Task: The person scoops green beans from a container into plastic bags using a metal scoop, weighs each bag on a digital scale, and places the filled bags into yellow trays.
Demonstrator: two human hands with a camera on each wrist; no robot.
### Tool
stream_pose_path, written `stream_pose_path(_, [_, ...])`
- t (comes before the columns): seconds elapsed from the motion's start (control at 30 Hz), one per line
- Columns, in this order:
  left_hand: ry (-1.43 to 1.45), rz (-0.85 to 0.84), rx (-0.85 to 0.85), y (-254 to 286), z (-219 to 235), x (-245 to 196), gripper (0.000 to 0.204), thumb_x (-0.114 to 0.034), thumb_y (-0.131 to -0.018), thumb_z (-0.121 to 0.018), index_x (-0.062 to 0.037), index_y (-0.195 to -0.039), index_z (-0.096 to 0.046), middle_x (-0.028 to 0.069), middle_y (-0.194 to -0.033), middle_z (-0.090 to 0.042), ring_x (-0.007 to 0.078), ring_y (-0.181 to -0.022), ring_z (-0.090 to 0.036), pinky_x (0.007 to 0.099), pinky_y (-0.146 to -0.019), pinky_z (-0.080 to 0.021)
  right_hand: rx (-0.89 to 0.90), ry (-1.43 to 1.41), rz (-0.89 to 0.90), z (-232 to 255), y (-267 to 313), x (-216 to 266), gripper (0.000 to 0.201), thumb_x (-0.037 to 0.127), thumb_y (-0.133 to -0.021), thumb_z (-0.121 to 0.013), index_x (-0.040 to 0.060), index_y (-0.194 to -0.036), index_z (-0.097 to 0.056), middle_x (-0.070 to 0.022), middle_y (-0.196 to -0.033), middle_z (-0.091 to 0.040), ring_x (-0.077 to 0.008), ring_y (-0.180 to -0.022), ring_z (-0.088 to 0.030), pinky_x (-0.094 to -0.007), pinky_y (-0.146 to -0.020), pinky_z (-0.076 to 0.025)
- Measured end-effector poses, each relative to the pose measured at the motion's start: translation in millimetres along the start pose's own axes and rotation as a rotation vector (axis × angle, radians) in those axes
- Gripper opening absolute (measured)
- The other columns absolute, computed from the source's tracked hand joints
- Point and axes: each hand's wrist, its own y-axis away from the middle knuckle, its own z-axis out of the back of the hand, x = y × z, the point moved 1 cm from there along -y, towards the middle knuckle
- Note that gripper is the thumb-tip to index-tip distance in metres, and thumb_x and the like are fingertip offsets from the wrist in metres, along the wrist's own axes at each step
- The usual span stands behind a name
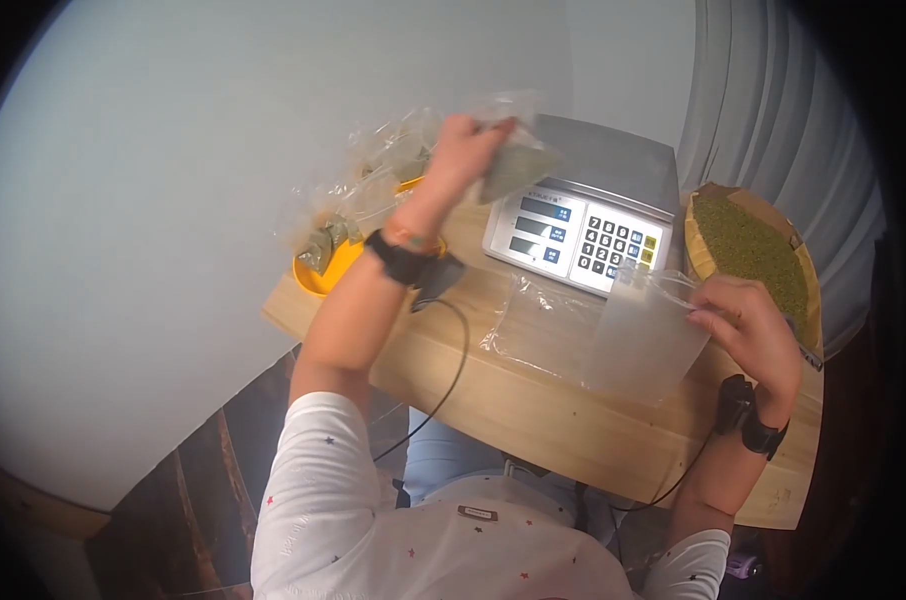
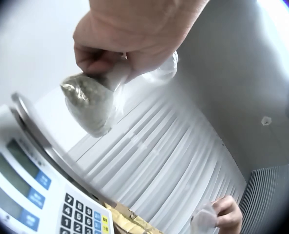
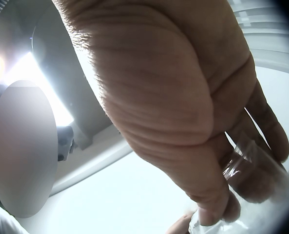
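Up beside the scale, my left hand (image 1: pixel 468 155) grips the top of a clear plastic bag (image 1: pixel 518 170). Small pale-green contents fill its lower part, and in the left wrist view the filled bag (image 2: pixel 88 105) hangs below the fingers. My right hand (image 1: pixel 748 320) pinches the upper edge of a translucent, flat-looking plastic bag (image 1: pixel 638 340) in front of the scale. Clear film (image 3: pixel 251 170) shows between those fingers in the right wrist view. Another clear bag (image 1: pixel 538 330) lies on the table just left of it.
A digital scale (image 1: pixel 533 235) with a grey platform (image 1: pixel 613 150) stands at the back. An opened sack of green grains (image 1: pixel 748 240) is at right. Yellow bowls (image 1: pixel 313 280) with several filled bags (image 1: pixel 318 245) stand at left on the wooden table (image 1: pixel 453 385). A cable (image 1: pixel 463 360) crosses the edge.
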Motion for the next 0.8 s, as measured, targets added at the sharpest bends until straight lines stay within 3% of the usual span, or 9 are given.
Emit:
stream_pose_path(0.07, [-0.051, 0.037, -0.087, 27.2, 49.9, -2.4, 0.040, -0.038, -0.093, -0.068, 0.0014, -0.088, -0.075, 0.0023, -0.062, -0.060, 0.0093, -0.054, -0.050, 0.0305, -0.049, -0.036, -0.010, -0.006, 0.003, 0.6, 0.7, -0.7, 0.014, 0.004, -0.080, -0.071, -0.0045, -0.087, -0.062, -0.0163, -0.079, -0.061, -0.0337, -0.074, -0.060, -0.0387, -0.069, -0.047])
stream_pose_path(0.13, [0.072, -0.002, -0.186, 50.5, 92.0, 4.4, 0.037, -0.037, -0.093, -0.068, -0.0008, -0.096, -0.077, -0.0009, -0.063, -0.060, 0.0066, -0.055, -0.046, 0.0277, -0.050, -0.032, -0.005, 0.001, -0.004, 1.5, 1.2, -0.6, 0.013, 0.003, -0.080, -0.071, -0.0045, -0.086, -0.062, -0.0162, -0.079, -0.061, -0.0332, -0.074, -0.060, -0.0385, -0.069, -0.047])
stream_pose_path(0.33, [0.038, 0.057, -0.440, 90.5, 192.7, 52.8, 0.031, -0.030, -0.095, -0.066, -0.0015, -0.102, -0.076, -0.0014, -0.073, -0.065, 0.0066, -0.062, -0.051, 0.0249, -0.056, -0.037, -0.015, -0.020, 0.006, -2.0, 1.4, -2.8, 0.014, 0.003, -0.080, -0.071, -0.0048, -0.086, -0.061, -0.0161, -0.079, -0.061, -0.0326, -0.075, -0.061, -0.0384, -0.070, -0.047])
stream_pose_path(0.53, [-0.039, 0.133, -0.511, 99.2, 203.3, 138.5, 0.027, -0.024, -0.096, -0.066, 0.0015, -0.102, -0.073, 0.0022, -0.082, -0.069, 0.0084, -0.072, -0.060, 0.0272, -0.063, -0.047, 0.006, -0.015, 0.010, -0.6, 2.1, -2.9, 0.015, 0.004, -0.081, -0.071, -0.0048, -0.086, -0.061, -0.0169, -0.079, -0.061, -0.0339, -0.076, -0.060, -0.0391, -0.070, -0.047])
stream_pose_path(0.6, [-0.180, 0.333, -0.392, 99.4, 202.9, 174.8, 0.035, -0.029, -0.095, -0.067, 0.0028, -0.111, -0.070, 0.0048, -0.082, -0.069, 0.0119, -0.063, -0.062, 0.0272, -0.053, -0.047, 0.012, -0.011, 0.001, 0.1, 2.6, -2.1, 0.015, 0.005, -0.081, -0.071, -0.0048, -0.086, -0.061, -0.0170, -0.079, -0.061, -0.0342, -0.076, -0.060, -0.0393, -0.070, -0.047])
stream_pose_path(0.73, [-0.345, 0.473, -0.323, 104.4, 193.2, 223.9, 0.051, -0.031, -0.090, -0.073, 0.0052, -0.124, -0.062, 0.0088, -0.086, -0.069, 0.0141, -0.062, -0.063, 0.0295, -0.052, -0.050, 0.018, -0.025, -0.034, 0.9, 4.8, -1.5, 0.014, 0.005, -0.081, -0.071, -0.0041, -0.087, -0.062, -0.0171, -0.079, -0.061, -0.0348, -0.076, -0.060, -0.0400, -0.070, -0.047])
stream_pose_path(0.8, [-0.579, 0.302, -0.365, 102.0, 203.6, 242.3, 0.049, -0.032, -0.084, -0.076, 0.0035, -0.116, -0.066, 0.0208, -0.085, -0.072, 0.0364, -0.076, -0.069, 0.0420, -0.074, -0.055, 0.015, -0.029, -0.066, 2.4, 5.8, -3.5, 0.014, 0.006, -0.082, -0.071, -0.0035, -0.088, -0.063, -0.0173, -0.079, -0.062, -0.0350, -0.076, -0.060, -0.0404, -0.070, -0.047])
